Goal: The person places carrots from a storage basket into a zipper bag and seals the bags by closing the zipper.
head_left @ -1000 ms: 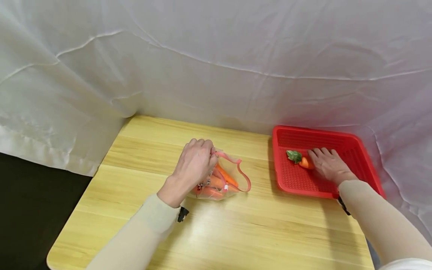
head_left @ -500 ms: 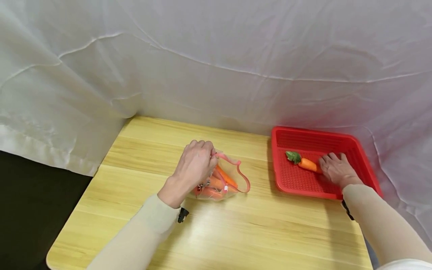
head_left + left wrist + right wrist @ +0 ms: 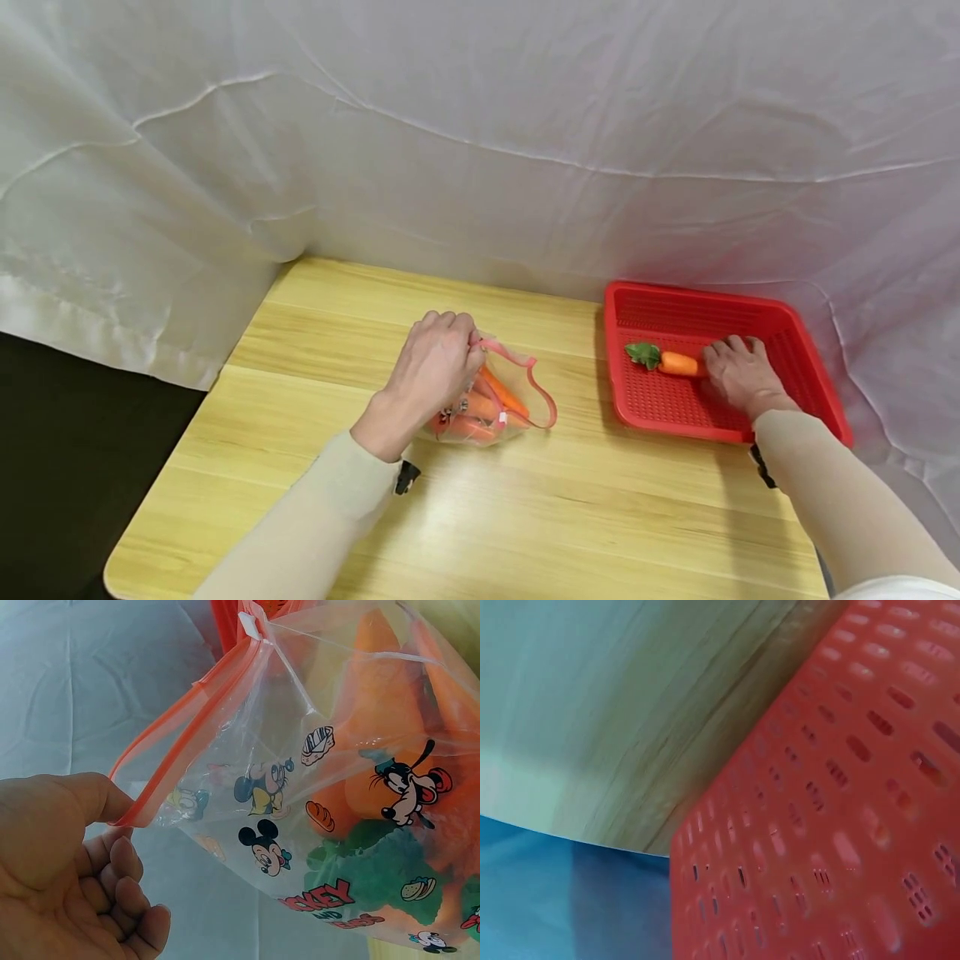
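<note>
With thumb and forefinger, my left hand [image 3: 435, 362] pinches the red zip edge of a clear cartoon-printed zip bag [image 3: 262, 787]. Its mouth gapes toward the right. Several carrots [image 3: 379, 705] lie inside the bag, one with green leaves showing through the film. My right hand [image 3: 741, 375] is down in the red basket [image 3: 626, 400], fingers curled over the narrow end of a single leafy carrot [image 3: 678, 364]. That carrot's leaves point left, and its tip is hidden under the hand. The right wrist view shows the perforated basket wall [image 3: 840, 810] but not the hand.
Both the bag and the basket stand on a light wooden table [image 3: 570, 492]. A pale cloth [image 3: 480, 125] hangs behind the table and along its sides. The basket sits at the back right, close to the cloth.
My right hand has slid right along the carrot to its narrow end, uncovering more of it. Hand and carrot then shifted slightly left together. The left hand and bag have stayed put.
</note>
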`<state>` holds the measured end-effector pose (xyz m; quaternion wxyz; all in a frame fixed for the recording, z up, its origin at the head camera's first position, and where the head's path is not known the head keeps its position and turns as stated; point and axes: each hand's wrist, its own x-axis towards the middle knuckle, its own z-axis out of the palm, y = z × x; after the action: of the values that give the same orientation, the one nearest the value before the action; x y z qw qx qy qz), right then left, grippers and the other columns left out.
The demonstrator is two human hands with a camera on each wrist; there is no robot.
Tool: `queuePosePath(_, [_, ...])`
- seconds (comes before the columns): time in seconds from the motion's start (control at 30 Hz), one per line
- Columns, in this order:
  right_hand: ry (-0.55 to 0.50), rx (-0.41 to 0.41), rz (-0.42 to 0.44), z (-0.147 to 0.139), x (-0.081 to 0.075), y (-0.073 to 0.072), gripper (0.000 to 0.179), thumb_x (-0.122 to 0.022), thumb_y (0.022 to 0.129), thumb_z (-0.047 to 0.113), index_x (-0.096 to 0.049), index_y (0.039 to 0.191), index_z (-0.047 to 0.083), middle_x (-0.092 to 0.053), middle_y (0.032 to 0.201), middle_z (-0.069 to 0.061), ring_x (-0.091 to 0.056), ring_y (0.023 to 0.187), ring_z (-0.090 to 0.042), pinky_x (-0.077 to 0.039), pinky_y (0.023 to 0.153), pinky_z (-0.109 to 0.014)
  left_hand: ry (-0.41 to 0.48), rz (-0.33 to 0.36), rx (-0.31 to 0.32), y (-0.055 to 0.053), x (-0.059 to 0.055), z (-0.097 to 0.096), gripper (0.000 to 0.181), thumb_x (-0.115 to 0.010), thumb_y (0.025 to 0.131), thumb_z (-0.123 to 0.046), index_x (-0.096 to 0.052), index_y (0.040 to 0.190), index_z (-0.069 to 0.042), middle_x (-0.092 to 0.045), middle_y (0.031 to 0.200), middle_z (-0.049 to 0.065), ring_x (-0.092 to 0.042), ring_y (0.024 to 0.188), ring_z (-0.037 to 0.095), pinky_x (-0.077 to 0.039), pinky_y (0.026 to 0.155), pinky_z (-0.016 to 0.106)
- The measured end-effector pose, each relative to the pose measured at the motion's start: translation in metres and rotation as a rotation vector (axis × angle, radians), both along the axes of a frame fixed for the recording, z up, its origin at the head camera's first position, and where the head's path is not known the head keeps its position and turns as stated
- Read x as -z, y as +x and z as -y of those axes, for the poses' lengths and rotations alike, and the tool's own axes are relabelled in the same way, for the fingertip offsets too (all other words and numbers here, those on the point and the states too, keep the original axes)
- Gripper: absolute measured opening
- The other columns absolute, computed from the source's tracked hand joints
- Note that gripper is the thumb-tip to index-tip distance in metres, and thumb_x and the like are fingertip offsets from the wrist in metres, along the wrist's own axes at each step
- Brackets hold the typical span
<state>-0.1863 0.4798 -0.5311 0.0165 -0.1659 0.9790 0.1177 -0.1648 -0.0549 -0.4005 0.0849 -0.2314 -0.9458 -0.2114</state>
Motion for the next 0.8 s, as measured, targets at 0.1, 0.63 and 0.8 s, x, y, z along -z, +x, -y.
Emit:
queuePosePath(0.1, [-0.055, 0.051, 0.005, -0.002, -0.004, 0.002, 0.030, -0.068, 0.091, 0.011, -0.054, 0.114, -0.002, -0.064, 0.114, -0.027, -0.047, 0.118, -0.055, -0.031, 0.102, -0.077, 0.003, 0.007, 0.003, 0.000, 0.000, -0.001, 0.006, -0.062, 0.097, -0.011, -0.066, 0.093, -0.009, -0.062, 0.083, 0.002, -0.053, 0.079, 0.023, -0.044, 0.073, 0.034])
queuePosePath(0.63, [-0.077, -0.100, -0.185, 0.011, -0.035, 0.008, 0.048, -0.088, 0.077, 0.021, -0.052, 0.103, 0.003, -0.062, 0.104, -0.022, -0.049, 0.114, -0.049, -0.023, 0.110, -0.073, 0.009, -0.018, -0.003, -0.012, -0.004, -0.002, 0.007, -0.062, 0.093, -0.009, -0.062, 0.086, -0.008, -0.056, 0.075, 0.002, -0.049, 0.074, 0.023, -0.040, 0.071, 0.032])
queuePosePath(0.8, [-0.075, -0.110, -0.215, 0.026, -0.049, 0.012, 0.051, -0.089, 0.076, 0.023, -0.052, 0.104, 0.003, -0.060, 0.102, -0.021, -0.049, 0.114, -0.049, -0.021, 0.112, -0.072, 0.021, -0.058, -0.021, -0.017, -0.006, -0.003, 0.013, -0.060, 0.089, -0.006, -0.056, 0.077, -0.009, -0.050, 0.068, 0.002, -0.046, 0.069, 0.024, -0.037, 0.068, 0.032])
